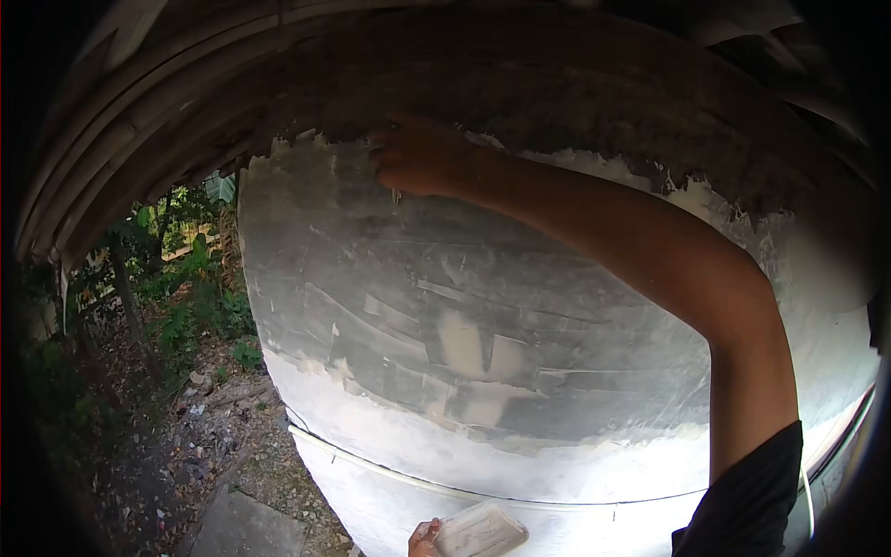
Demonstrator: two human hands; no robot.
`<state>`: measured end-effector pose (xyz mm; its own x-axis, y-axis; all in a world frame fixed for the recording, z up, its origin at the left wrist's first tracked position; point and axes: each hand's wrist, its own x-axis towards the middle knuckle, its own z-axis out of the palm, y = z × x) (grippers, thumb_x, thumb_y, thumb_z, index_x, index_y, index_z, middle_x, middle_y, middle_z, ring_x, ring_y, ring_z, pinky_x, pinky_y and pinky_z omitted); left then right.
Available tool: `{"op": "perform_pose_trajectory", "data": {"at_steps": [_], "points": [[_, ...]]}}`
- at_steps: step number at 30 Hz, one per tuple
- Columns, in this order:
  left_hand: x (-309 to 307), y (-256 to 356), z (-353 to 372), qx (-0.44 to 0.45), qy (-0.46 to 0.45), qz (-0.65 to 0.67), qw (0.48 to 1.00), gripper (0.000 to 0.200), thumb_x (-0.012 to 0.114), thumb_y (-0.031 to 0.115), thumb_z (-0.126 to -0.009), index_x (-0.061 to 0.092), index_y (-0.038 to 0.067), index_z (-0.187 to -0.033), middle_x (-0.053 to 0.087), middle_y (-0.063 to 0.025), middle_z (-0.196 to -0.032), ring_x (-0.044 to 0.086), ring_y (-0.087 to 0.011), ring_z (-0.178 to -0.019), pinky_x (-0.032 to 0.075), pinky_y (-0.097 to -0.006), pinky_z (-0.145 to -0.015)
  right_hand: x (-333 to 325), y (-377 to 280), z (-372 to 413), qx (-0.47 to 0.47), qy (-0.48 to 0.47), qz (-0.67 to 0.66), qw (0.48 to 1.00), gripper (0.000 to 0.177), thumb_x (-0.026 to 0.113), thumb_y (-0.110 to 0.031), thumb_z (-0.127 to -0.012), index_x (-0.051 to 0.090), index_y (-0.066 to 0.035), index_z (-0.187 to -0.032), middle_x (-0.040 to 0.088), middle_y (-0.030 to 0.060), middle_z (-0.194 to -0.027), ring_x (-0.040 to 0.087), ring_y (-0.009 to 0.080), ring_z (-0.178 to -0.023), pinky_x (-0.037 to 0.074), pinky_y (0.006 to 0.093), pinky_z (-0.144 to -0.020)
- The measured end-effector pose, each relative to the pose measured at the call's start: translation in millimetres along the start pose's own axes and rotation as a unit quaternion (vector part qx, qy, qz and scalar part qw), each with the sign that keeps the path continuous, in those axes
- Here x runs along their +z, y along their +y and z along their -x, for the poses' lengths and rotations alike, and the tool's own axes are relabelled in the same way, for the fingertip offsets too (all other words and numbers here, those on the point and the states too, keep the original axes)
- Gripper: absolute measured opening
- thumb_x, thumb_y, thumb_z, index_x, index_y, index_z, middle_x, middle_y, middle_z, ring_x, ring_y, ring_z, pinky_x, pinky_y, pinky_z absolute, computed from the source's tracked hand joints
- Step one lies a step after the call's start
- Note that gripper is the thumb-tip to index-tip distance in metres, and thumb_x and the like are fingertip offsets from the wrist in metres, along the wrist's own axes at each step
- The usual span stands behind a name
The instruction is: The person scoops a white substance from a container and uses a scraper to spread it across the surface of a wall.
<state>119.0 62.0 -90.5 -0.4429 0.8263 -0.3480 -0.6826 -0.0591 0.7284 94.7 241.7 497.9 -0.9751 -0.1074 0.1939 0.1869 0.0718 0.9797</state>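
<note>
High on the wall (399, 269), my right hand (413, 160) is closed in a fist close to the surface. A thin pale tip (396, 196) pokes out below the fingers; whatever it belongs to is hidden in the grip and the shadow. My right arm stretches across the view from the lower right. At the bottom edge, my left hand (423, 538) grips the side of a shallow white rectangular tray (483, 533) smeared with a pale coating. Grey, streaky patches with pale strokes cover the middle of the wall, with white below and dark bare surface above.
A pale pipe (399, 472) runs along the lower wall. Dark roof beams (121, 139) curve overhead at the left. Leafy plants (190, 278) and littered ground (200, 436) lie beyond the wall's left edge, with a concrete slab (246, 527) below. A cable (807, 506) hangs at the lower right.
</note>
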Motion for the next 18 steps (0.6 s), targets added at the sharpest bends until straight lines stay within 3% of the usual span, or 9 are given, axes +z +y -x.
{"op": "perform_pose_trajectory", "data": {"at_steps": [7,9,13,16,18], "points": [[11.1,12.1,-3.4,0.004,0.016,-0.045,0.999,0.02,0.051,0.018,-0.095,0.06,0.004,-0.107,0.063,-0.01,-0.1,0.06,-0.0206,-0.094,0.051,-0.0349,-0.082,11.7,26.1,85.2,0.018,-0.02,-0.033,0.999,0.023,0.072,-0.027,-0.071,0.069,-0.019,-0.093,0.064,-0.0096,-0.109,0.049,0.0154,-0.115,0.036,0.0353,-0.101],[22.9,15.2,-5.9,0.011,-0.076,0.021,0.997,0.025,0.066,0.025,-0.089,0.057,0.003,-0.096,0.064,-0.0065,-0.091,0.062,-0.0167,-0.082,0.052,-0.0314,-0.074,13.2,37.0,129.9,0.046,0.021,-0.048,0.998,0.03,0.074,-0.026,-0.067,0.069,-0.02,-0.096,0.063,-0.0101,-0.111,0.048,0.0153,-0.116,0.036,0.0358,-0.101],[45.6,4.7,-22.9,-0.024,-0.088,0.002,0.996,0.021,0.066,0.022,-0.089,0.058,0.003,-0.093,0.064,-0.0059,-0.088,0.062,-0.0167,-0.08,0.053,-0.0323,-0.073,1.6,49.8,226.5,0.074,-0.005,-0.032,0.997,0.029,0.072,-0.024,-0.069,0.069,-0.021,-0.097,0.062,-0.0113,-0.111,0.05,0.0151,-0.115,0.036,0.0376,-0.101],[62.1,-2.7,-24.5,-0.056,-0.138,-0.019,0.989,0.027,0.065,0.023,-0.088,0.056,0.001,-0.102,0.063,-0.0085,-0.095,0.063,-0.0199,-0.087,0.053,-0.0345,-0.077,-16.1,48.5,300.5,0.114,-0.035,0.012,0.993,0.033,0.073,-0.026,-0.066,0.069,-0.021,-0.099,0.061,-0.0117,-0.115,0.049,0.0146,-0.117,0.036,0.0382,-0.101],[72.7,-6.7,-19.3,-0.077,-0.165,-0.033,0.983,0.031,0.065,0.024,-0.088,0.054,0.0,-0.105,0.063,-0.0095,-0.097,0.063,-0.0212,-0.089,0.053,-0.0356,-0.079,-20.0,48.1,349.1,0.146,-0.043,-0.048,0.987,0.037,0.073,-0.02,-0.066,0.068,-0.018,-0.102,0.062,-0.0057,-0.113,0.053,0.017,-0.112,0.038,0.0421,-0.099]]}}
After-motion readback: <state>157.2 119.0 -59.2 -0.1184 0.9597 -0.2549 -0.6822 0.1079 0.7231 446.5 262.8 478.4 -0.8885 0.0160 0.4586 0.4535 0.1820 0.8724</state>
